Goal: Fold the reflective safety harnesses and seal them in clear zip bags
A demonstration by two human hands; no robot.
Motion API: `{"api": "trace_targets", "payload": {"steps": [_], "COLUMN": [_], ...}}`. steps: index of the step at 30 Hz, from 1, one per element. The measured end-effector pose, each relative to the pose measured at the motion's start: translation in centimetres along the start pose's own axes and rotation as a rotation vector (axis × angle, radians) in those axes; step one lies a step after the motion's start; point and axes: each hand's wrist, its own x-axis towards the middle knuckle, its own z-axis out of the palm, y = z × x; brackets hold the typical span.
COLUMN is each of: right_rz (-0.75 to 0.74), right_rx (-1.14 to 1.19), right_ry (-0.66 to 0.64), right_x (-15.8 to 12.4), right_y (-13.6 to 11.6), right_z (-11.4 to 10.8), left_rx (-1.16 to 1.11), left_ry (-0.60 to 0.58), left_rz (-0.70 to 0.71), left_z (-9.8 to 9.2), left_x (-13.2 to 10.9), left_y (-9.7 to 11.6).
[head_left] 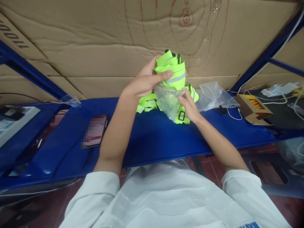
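My left hand (pixel 147 80) is closed around a folded neon-yellow reflective strap bundle (pixel 173 71), held up above the blue shelf (pixel 154 136). Just below it, my right hand (pixel 188 106) pinches the rim of a clear plastic bag (pixel 167 101), whose mouth sits right under the bundle. More neon-yellow straps with black buckles (pixel 147 104) lie on the shelf behind the bag.
A phone (pixel 94 131) lies on the shelf to the left. Empty clear bags (pixel 212 95) and a small cardboard box (pixel 253 107) with white cables sit to the right. A cardboard sheet (pixel 95 47) backs the shelf, framed by blue metal posts (pixel 30 74).
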Motion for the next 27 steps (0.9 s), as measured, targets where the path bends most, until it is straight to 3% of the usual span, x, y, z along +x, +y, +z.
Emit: {"api": "trace_targets", "payload": {"steps": [3, 5, 7, 12, 17, 27], "right_rz": [-0.383, -0.550, -0.649, -0.720, -0.796, -0.701], "right_rx": [-0.324, -0.482, -0.596, -0.734, -0.716, -0.685], "right_ry": [0.319, 0.394, 0.383, 0.355, 0.375, 0.222], "right_x": [-0.3, -0.5, -0.5, -0.4, -0.4, -0.4], "right_y": [0.4, 0.6, 0.5, 0.0, -0.6, -1.3], "right_z": [-0.1, -0.4, -0.7, -1.5, -2.4, -3.2], "left_rx": [0.090, 0.174, 0.236, 0.258, 0.243, 0.382], "left_ry": [0.091, 0.157, 0.198, 0.128, 0.022, -0.164], "left_rz": [0.020, 0.044, 0.067, -0.011, -0.064, -0.157], "left_z": [1.0, 1.9, 2.5, 2.8, 2.5, 1.1], "left_x": [-0.9, -1.6, -2.0, -2.2, -2.2, -2.9], "left_y": [0.8, 1.5, 2.1, 2.4, 2.1, 3.6]}}
